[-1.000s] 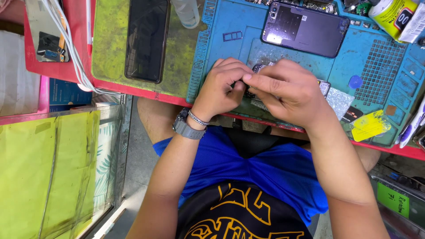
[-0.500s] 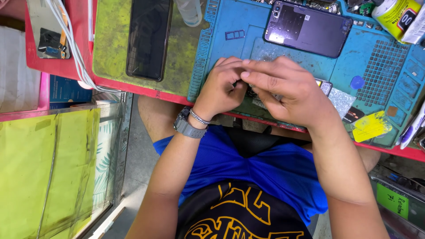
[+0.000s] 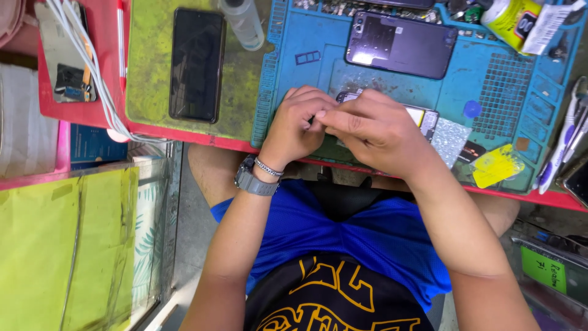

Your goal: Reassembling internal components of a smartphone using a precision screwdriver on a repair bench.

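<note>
My left hand, with a grey watch and a chain bracelet on its wrist, curls over the left end of an opened phone lying on the blue work mat. My right hand lies across the same phone. Its forefinger and thumb meet the left hand's fingertips. Only the phone's right end, with a yellow-edged part inside, shows past the knuckles. What the fingertips pinch is hidden.
A dark phone back cover rests higher on the mat. A black phone lies on the green mat, with a clear bottle beside it. White cables run at left. Yellow scrap and tools lie at right.
Both hands stay over the opened phone. The right hand's fingers have shifted slightly left, closer onto the left hand's fingertips.
</note>
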